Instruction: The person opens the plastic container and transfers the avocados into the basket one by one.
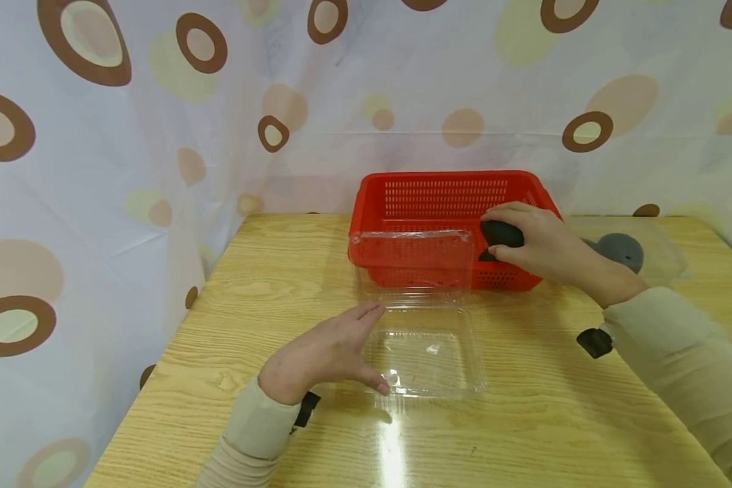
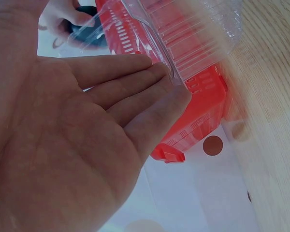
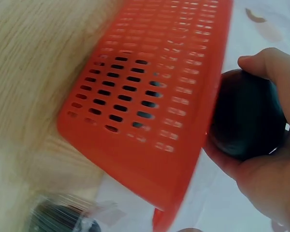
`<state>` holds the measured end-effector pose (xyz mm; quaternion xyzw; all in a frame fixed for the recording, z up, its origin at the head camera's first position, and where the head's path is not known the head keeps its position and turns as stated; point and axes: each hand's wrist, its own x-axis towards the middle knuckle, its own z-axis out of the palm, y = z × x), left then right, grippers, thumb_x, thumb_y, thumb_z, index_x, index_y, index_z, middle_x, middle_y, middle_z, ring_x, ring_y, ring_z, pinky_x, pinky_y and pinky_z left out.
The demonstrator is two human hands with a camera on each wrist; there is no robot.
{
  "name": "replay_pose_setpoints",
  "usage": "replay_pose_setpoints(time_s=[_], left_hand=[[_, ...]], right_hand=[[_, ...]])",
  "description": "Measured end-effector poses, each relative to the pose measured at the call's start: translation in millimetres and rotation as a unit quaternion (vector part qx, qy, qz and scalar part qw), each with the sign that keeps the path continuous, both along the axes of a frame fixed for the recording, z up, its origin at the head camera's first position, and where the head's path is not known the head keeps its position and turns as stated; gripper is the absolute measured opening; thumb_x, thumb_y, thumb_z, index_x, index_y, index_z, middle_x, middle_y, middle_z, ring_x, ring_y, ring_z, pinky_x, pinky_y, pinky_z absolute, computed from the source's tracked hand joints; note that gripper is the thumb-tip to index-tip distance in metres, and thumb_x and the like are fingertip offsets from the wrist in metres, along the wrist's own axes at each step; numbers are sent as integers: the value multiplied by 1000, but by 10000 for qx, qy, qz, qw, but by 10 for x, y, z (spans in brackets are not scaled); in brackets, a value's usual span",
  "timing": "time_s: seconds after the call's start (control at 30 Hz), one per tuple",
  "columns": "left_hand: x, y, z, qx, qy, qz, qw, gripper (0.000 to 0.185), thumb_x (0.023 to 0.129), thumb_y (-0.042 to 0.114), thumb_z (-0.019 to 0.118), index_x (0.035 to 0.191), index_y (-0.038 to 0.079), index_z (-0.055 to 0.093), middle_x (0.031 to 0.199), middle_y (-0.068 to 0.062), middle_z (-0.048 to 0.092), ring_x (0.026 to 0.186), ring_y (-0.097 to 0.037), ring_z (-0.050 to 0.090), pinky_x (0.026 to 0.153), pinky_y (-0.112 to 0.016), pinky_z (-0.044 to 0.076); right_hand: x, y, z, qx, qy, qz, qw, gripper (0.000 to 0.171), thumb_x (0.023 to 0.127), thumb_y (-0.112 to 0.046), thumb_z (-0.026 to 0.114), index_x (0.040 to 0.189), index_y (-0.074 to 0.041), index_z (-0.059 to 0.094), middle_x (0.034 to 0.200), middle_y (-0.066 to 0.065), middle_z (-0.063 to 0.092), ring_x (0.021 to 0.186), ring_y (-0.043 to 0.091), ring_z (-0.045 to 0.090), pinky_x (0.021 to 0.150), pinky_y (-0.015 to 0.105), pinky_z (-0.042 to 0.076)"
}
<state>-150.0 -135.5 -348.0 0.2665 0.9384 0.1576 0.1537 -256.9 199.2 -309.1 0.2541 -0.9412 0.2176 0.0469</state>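
Note:
My right hand point(image 1: 545, 242) grips a dark, smooth, egg-shaped object point(image 1: 501, 234) over the right side of a red plastic basket point(image 1: 448, 178). In the right wrist view the dark object point(image 3: 246, 113) sits between thumb and fingers beside the basket rim. Another dark shape point(image 1: 486, 256) shows below it inside the basket. My left hand point(image 1: 335, 346), its fingers straight and thumb spread, is at the left edge of a clear plastic clamshell box point(image 1: 472, 352). The box's lid stands up against the basket front. Whether the left fingertips touch the box, I cannot tell.
Right of the basket lies another clear plastic container point(image 1: 667, 254), with a grey rounded thing point(image 1: 619, 251) in it, partly behind my right forearm. A patterned curtain point(image 1: 341, 135) hangs behind and left of the wooden table point(image 1: 268, 285).

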Motion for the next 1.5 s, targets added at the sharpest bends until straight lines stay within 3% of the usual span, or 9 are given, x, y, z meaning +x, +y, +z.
replay_pose_setpoints(time_s=[0.33,0.77,0.87,1.0,1.13,1.5], left_hand=[[3,7,-4,-32,52,-43,10000,118,70,53,84,157,4,22,164,-11,24,151,-25,28,122,-38,28],[6,36,9,-58,125,-102,9999,118,70,52,85,157,3,22,164,-12,26,150,-25,29,122,-37,28],[2,28,13,-65,136,-77,9999,118,70,52,85,157,3,22,164,-12,26,150,-25,29,122,-37,29],[-6,18,10,-51,103,-51,9999,118,70,53,84,157,3,22,164,-12,25,150,-25,28,122,-37,28],[-8,12,7,-18,50,-24,10000,118,70,52,85,157,3,21,164,-12,24,150,-25,28,122,-37,28],[-2,6,9,-45,5,20,10000,118,70,52,85,158,4,21,164,-11,24,151,-24,27,122,-37,28]], right_hand=[[-169,-68,-185,-74,-144,77,9998,46,94,-17,66,137,-8,52,137,17,48,114,37,51,93,56,49],[-248,-133,-290,4,-234,730,9971,27,102,-13,53,124,2,61,136,27,44,123,42,47,101,60,45],[-284,-145,-300,26,-435,799,9959,27,104,-16,49,122,1,61,137,26,42,126,41,44,103,60,44],[-302,-162,-311,38,-985,725,9925,34,107,-19,40,130,1,57,145,26,34,134,42,36,107,62,38],[-304,-185,-318,219,-1312,539,9897,39,107,-19,34,134,0,54,148,26,30,134,43,38,107,61,39],[-297,-228,-310,612,-874,491,9931,36,104,-18,43,128,-1,63,132,22,56,121,38,54,104,59,44]])
